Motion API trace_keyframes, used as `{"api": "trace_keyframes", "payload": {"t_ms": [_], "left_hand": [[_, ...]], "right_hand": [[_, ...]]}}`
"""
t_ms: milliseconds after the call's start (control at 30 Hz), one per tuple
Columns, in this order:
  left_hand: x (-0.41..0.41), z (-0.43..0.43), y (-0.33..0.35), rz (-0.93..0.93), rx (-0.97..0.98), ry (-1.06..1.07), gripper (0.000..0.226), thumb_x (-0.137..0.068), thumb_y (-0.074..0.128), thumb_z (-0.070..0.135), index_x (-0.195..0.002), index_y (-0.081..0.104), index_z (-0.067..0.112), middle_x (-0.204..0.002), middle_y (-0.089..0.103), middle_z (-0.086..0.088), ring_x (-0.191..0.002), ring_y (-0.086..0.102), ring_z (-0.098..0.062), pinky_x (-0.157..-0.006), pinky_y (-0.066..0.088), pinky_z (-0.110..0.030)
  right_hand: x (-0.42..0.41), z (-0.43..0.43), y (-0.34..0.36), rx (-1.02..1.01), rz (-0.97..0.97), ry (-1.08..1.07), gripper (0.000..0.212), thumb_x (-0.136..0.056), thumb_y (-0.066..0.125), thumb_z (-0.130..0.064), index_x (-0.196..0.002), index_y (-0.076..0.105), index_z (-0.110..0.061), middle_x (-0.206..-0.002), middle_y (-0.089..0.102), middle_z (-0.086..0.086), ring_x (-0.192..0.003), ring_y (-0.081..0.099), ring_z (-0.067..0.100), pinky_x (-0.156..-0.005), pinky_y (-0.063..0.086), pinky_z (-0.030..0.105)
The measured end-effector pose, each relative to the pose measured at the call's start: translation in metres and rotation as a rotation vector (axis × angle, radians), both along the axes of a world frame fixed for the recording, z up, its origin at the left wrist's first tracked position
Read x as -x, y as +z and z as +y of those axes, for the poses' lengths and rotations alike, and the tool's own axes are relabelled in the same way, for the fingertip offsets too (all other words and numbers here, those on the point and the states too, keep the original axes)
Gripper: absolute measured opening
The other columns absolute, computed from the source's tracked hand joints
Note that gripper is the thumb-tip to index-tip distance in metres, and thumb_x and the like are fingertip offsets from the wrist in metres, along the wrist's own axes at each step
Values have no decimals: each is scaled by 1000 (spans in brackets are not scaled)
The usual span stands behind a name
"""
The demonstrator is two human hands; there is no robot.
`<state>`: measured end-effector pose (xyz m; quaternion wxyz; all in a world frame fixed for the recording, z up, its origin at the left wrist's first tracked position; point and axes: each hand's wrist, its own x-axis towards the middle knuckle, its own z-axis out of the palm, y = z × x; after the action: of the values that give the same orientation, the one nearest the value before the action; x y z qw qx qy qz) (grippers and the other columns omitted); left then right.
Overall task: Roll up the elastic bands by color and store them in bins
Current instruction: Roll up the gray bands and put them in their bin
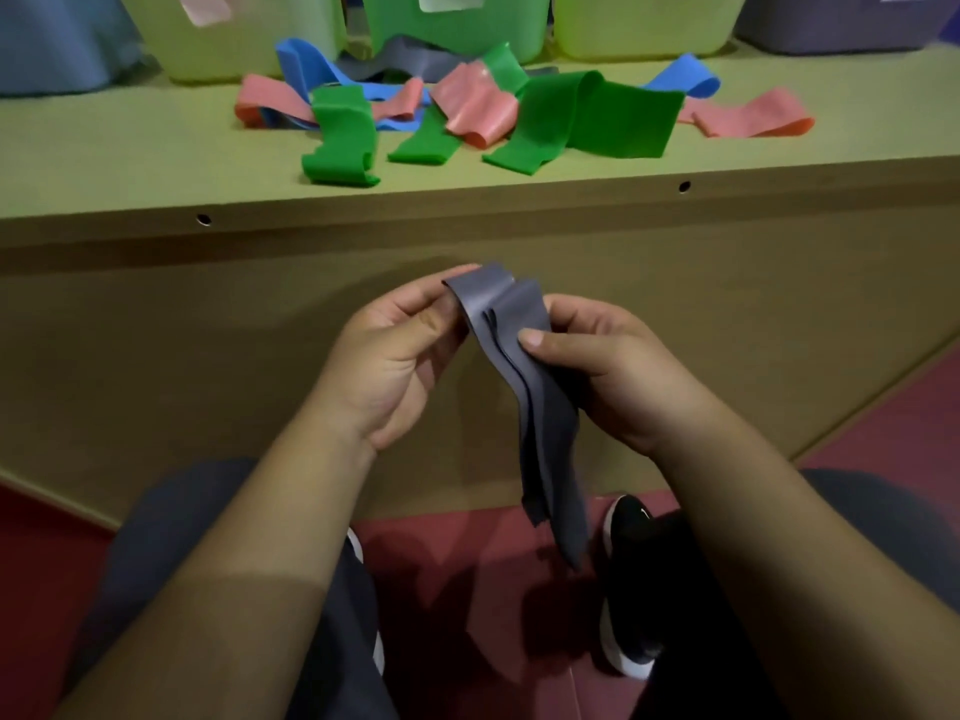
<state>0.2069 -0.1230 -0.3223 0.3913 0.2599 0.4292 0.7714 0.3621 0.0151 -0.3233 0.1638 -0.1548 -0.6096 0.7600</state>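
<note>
A grey elastic band [540,407] hangs in front of the table's side panel, folded lengthwise, its lower end dangling toward the floor. My left hand [395,366] pinches its top edge between thumb and fingers. On the band's right side my right hand [602,366] grips it, thumb on the front face. On the tabletop lies a loose pile of bands: green ones [597,119], pink ones [478,103], blue ones [306,65] and another grey one [415,57]. Along the back stand bins: blue [57,44], yellow-green [228,39], green [457,28], yellow-green [644,23] and grey [841,23].
The wooden table's front edge [467,200] has two small holes. Below are my knees in dark trousers and a black shoe [631,584] on a red floor [467,563].
</note>
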Motion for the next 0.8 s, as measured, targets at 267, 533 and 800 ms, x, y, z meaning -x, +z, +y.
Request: {"api": "trace_keyframes", "payload": {"t_ms": [267,533,800], "left_hand": [[-2,-2,0,37,72,-14,46,-92,65,16,-136,61,5,-131,72,-17,-124,69,-28,-96,58,-33],[-3,-7,-3,39,118,52,39,-88,68,7,-127,69,6,-116,78,-12,-109,74,-21,-89,60,-28],[-8,-1,-10,111,205,28,23,-98,62,0,-116,74,8,-108,79,-9,-99,75,-17,-84,60,-26]], "right_hand": [[-1,2,-4,16,-79,-30,27,-100,61,-3,-124,68,9,-116,73,30,-100,70,37,-95,50,46],[1,-4,-7,-120,-126,-119,15,-101,62,0,-111,72,3,-105,77,19,-94,72,27,-88,52,39],[-5,2,-18,-150,-143,-63,21,-92,69,-14,-107,70,1,-103,75,14,-95,70,26,-86,51,40]]}}
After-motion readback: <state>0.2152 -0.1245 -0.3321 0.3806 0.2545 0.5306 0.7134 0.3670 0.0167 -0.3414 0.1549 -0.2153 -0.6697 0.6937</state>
